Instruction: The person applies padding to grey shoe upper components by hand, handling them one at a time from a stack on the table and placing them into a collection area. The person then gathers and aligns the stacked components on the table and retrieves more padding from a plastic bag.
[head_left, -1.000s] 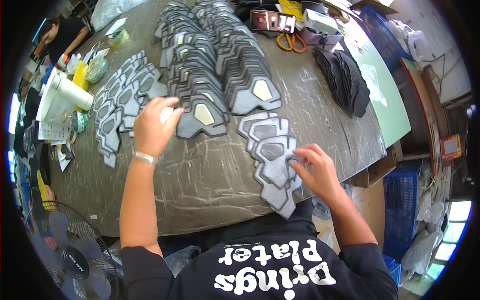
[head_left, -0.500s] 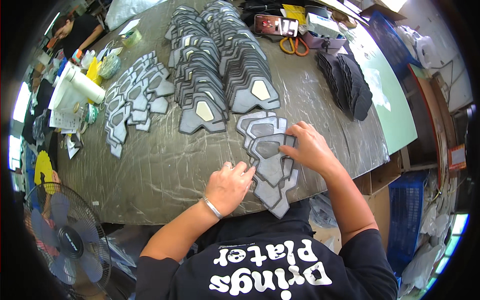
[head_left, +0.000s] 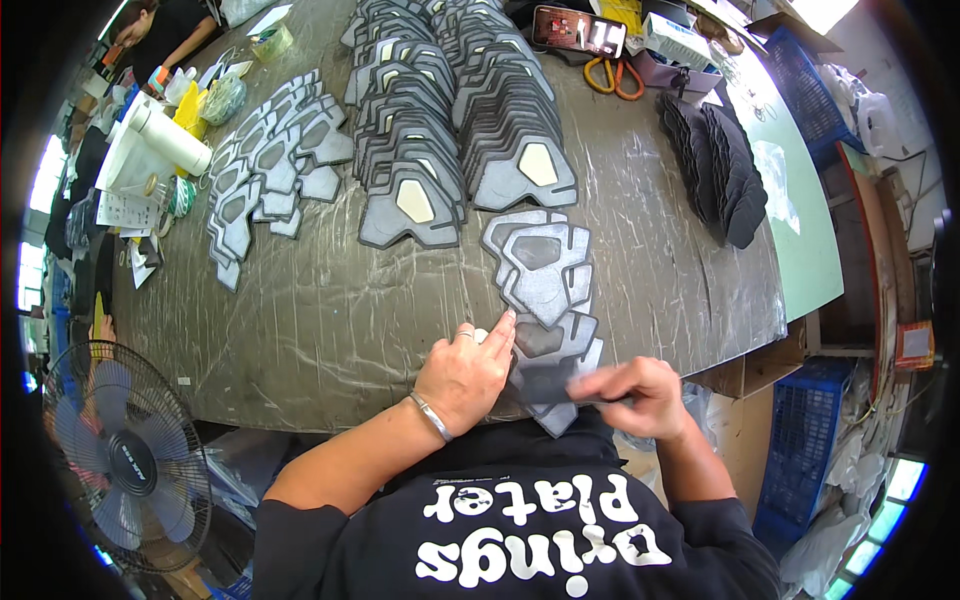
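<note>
Grey panels with dark edges and polygonal recesses overlap in a column [head_left: 541, 275] near the table's front edge. My left hand [head_left: 465, 370] rests beside that column, its fingers stretched out and the fingertips at a panel's edge. A small pale spot shows between its fingers; I cannot make out what it is. Over the nearest panels, my right hand [head_left: 640, 395] is closed, partly blurred by motion. A dark flat piece [head_left: 548, 382], also smeared, extends from its fingers across the panels; its kind is unclear.
Two long rows of stacked grey panels [head_left: 410, 215] with cream inserts stand farther back. More panels [head_left: 275, 160] lie left of them. Black pads [head_left: 712, 170], orange-handled scissors [head_left: 614, 78] and a phone [head_left: 578, 32] are to the right. A fan [head_left: 128, 460] stands at left; a person works beyond.
My right hand has left the upper panel and come nearer to me, now with a dark flat piece in it. The left hand stays beside the column. The view has shifted slightly.
</note>
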